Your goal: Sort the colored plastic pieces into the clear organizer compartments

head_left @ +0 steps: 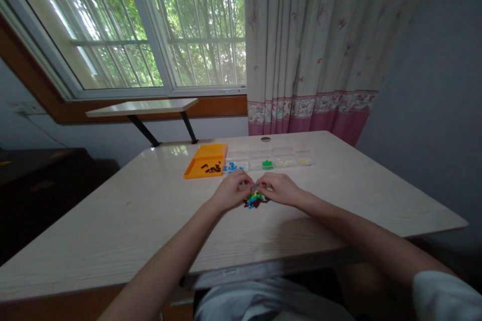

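Note:
Over a small heap of mixed plastic pieces (256, 202) in brown, blue, green, yellow and white, my hands come together on the table. The fingers of my left hand (234, 190) are pinched at the heap's left side. My right hand (280, 188) is pinched from the other side. A tiny blue plastic piece (255, 186) shows between the two sets of fingertips; its exact kind is too small to tell. Behind my left hand, an open orange box (205, 151) holds several dark brown pieces (214, 167).
A row of clear open-lidded boxes runs right from the orange box, with blue pieces (232, 166), green pieces (267, 164) and pale yellow pieces (285, 162). A raised shelf (143, 106) stands at the back left of the table (131, 230), below the window. A curtain (309, 50) hangs behind.

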Available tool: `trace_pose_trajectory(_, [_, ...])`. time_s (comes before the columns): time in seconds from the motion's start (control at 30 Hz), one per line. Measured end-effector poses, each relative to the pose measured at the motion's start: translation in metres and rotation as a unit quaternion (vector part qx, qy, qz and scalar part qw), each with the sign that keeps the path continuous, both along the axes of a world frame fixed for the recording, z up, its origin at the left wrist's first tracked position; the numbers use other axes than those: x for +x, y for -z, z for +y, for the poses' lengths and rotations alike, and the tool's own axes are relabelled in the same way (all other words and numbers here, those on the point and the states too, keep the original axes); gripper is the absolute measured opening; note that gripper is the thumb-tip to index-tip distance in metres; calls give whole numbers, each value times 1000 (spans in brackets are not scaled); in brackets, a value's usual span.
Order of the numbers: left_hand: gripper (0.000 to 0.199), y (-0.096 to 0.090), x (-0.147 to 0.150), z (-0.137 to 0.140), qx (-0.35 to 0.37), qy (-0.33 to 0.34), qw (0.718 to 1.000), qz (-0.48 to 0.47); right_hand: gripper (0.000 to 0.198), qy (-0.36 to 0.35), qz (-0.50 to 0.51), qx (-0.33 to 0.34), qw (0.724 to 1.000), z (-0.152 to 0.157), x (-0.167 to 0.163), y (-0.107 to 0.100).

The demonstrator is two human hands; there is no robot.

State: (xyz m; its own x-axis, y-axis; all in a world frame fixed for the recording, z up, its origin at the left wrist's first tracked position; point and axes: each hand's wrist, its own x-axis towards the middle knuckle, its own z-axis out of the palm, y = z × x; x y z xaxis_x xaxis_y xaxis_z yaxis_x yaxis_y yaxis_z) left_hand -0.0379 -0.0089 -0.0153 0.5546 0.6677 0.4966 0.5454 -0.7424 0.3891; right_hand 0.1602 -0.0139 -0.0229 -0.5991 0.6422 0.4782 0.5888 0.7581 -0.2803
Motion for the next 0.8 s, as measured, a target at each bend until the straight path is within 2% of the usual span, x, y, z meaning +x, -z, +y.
trace_pose_trajectory(0.37, [12, -2, 2, 0, -27, 6, 999, -43, 15, 12, 81, 16, 996, 3, 4, -3])
trace_pose_trajectory(0.8, [9, 0, 3, 1, -27, -8, 997, -68, 18, 12, 73, 17, 997, 5, 4, -3])
